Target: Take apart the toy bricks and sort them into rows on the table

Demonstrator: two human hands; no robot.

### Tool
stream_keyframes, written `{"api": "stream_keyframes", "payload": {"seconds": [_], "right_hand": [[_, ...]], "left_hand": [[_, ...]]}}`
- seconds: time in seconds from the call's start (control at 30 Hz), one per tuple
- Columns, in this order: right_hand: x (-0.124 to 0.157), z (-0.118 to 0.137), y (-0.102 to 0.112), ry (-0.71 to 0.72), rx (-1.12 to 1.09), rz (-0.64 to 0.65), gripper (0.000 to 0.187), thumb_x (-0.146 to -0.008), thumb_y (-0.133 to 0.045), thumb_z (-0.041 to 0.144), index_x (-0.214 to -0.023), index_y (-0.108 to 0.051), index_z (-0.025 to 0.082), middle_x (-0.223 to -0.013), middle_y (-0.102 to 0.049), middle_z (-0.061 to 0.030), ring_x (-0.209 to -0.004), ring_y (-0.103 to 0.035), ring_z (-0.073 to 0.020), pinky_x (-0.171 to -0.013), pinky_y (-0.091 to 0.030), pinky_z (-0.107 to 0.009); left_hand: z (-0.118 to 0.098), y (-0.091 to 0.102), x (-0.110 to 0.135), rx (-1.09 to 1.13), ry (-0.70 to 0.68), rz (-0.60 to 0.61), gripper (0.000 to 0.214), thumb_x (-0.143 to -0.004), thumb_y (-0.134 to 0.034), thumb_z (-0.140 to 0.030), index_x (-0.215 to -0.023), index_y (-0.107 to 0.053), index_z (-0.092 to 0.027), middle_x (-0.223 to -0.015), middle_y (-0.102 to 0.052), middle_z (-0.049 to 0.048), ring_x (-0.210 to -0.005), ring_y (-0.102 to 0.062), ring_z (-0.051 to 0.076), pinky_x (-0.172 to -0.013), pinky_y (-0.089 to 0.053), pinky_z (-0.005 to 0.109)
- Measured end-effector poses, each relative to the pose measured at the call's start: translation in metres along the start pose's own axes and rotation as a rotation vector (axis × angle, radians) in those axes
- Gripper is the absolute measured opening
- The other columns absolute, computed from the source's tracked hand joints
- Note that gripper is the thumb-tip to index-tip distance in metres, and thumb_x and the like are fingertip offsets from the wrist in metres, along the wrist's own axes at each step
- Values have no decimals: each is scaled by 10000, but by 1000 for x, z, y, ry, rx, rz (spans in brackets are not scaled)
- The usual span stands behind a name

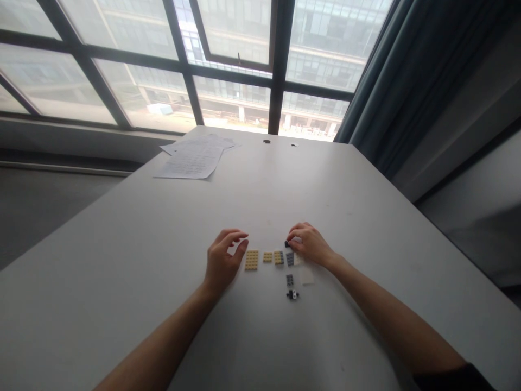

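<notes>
Pinching a black piece [286, 244] occupies the right hand [308, 243].

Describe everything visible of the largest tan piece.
The largest tan piece is a flat rectangle that looks like plastic, its top covered in small raised bumps. It lies bumps up on the white table, its longer side running away from the person. A smaller tan piece lies to its right, apart from it. The left hand is beside its far left corner; contact is unclear.

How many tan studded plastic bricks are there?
3: large tan rectangle beside the left hand, smaller tan rectangle to its right, then a grey-edged tan rectangle. The right hand may hide more.
</notes>
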State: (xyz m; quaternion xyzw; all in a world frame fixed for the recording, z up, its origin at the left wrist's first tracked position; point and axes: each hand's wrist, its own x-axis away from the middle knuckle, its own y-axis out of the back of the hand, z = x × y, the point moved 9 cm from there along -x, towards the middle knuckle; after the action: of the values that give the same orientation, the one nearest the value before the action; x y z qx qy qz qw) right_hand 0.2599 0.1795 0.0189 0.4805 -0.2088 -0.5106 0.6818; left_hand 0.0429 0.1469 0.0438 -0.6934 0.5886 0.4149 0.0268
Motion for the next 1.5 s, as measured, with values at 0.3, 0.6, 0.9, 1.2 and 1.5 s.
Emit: {"api": "stream_keyframes", "payload": {"seconds": [0.3, 0.6, 0.9, 1.2, 1.5], "right_hand": [[13, 3, 14, 18, -54, -110, 72, -813, -652, 169, -857, -691, 210, -950, -664, -40, -960, -550, -198, -906, -430, -359], [79, 43, 25, 232, -31, -185, 114, -861, -607, 254, -943, -675, 212, -942, -645, -67, -919, -543, -208, -832, -452, -366], [99, 50, 7, 213, 19, -124, 154, -834, -651, 303, -968, -681, 233, -962, -642, -65, -917, -544, -216, -840, -429, -381], [78, 46, -2, 94, 11, -20, 227, -754, -742, 288, -972, -700, 245, -1034, -623, -56, -1010, -513, -241, -890, -418, -401], [73, 45, -9, 44, 13, 13, 150, -777, -719, 294, -917, -714, 243, -997, -634, -45, -991, -519, -232, -892, -408, -404]], "left_hand": [[2, -2, 1, 5, 10, 3, 109, -838, -577, -252, -881, -655, -190, -911, -625, 19, -741, -585, 120, -674, -490, 270], [3, -2, 1, 3, 26, 5, 118, -832, -573, -260, -879, -655, -190, -913, -629, 19, -738, -590, 119, -681, -500, 271], [3, -2, 1, -1, 23, 10, 113, -832, -579, -261, -880, -653, -190, -914, -629, 21, -750, -594, 125, -685, -496, 269], [-1, -1, 1, 10, -1, 2, 89, -836, -581, -226, -878, -649, -186, -907, -629, 16, -744, -589, 118, -673, -485, 254], [2, -2, 1, 1, 24, 14, 124, -834, -570, -267, -882, -656, -191, -915, -632, 29, -758, -595, 130, -690, -504, 280]]}}
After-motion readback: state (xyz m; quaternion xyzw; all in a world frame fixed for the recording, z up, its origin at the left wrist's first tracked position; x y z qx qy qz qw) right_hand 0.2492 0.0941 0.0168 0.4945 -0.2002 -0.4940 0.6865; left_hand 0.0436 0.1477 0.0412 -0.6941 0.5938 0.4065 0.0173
